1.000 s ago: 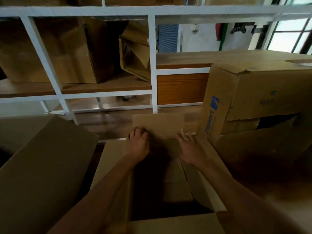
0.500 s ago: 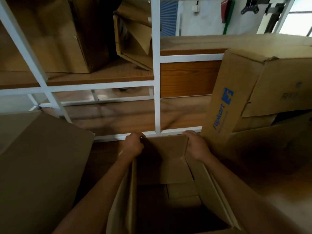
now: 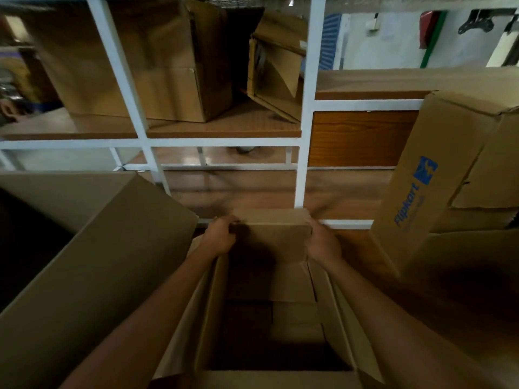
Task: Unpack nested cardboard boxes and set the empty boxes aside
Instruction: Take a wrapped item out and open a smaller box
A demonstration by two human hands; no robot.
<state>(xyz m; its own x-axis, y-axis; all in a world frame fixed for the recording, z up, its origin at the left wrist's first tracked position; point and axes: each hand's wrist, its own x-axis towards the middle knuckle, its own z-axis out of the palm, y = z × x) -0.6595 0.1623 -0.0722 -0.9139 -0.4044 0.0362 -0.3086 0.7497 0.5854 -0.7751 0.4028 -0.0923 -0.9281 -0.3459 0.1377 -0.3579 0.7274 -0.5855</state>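
Note:
An open brown cardboard box (image 3: 292, 284) stands low in the middle of the head view, its inside dark and its bottom flaps showing. My left hand (image 3: 220, 237) grips the far wall's left corner. My right hand (image 3: 323, 242) grips the far wall's right corner. Both forearms reach over the box's opening. A large plain box (image 3: 92, 265) lies close on the left. To the right a box printed Flipkart (image 3: 438, 175) leans on another carton (image 3: 460, 265).
A white metal rack (image 3: 304, 130) with wooden shelves stands right behind the open box. Two more cartons (image 3: 168, 66) sit on its upper shelf, one (image 3: 278, 71) tipped open. A wooden floor strip lies under the rack.
The far flap that stood up is now folded down. My hands moved from pressing on it to gripping the far wall's corners. The view tilted down and nearer.

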